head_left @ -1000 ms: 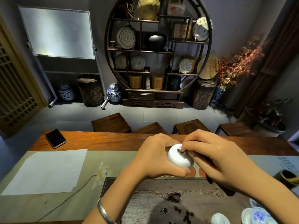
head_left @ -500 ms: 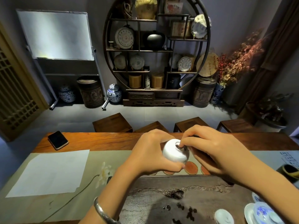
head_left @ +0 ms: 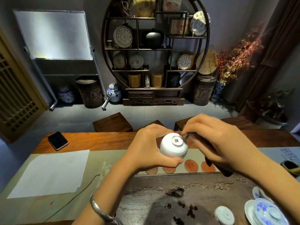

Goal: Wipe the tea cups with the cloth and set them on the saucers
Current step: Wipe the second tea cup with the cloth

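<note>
My left hand (head_left: 148, 147) holds a white tea cup (head_left: 173, 147) tipped so that its marked base faces me, above the table's middle. My right hand (head_left: 214, 143) grips a dark cloth (head_left: 215, 166) and presses a fold of it against the cup's foot ring at the upper right. The cloth hangs down below that hand. Several round orange saucers (head_left: 191, 165) lie in a row on the table runner just beneath the cup, partly hidden by my hands. None of the saucers that show carries a cup.
A dark stone tea tray (head_left: 162, 200) fills the near table. A small white lid (head_left: 224, 214) and blue-and-white lidded bowls (head_left: 267, 211) sit at its right. White paper (head_left: 48, 172) and a phone (head_left: 57, 140) lie at the left. Wooden stools stand beyond the table.
The cup has turned so its base now faces me, and the cloth has shifted from the base's centre to its upper right rim. Both hands rose slightly.
</note>
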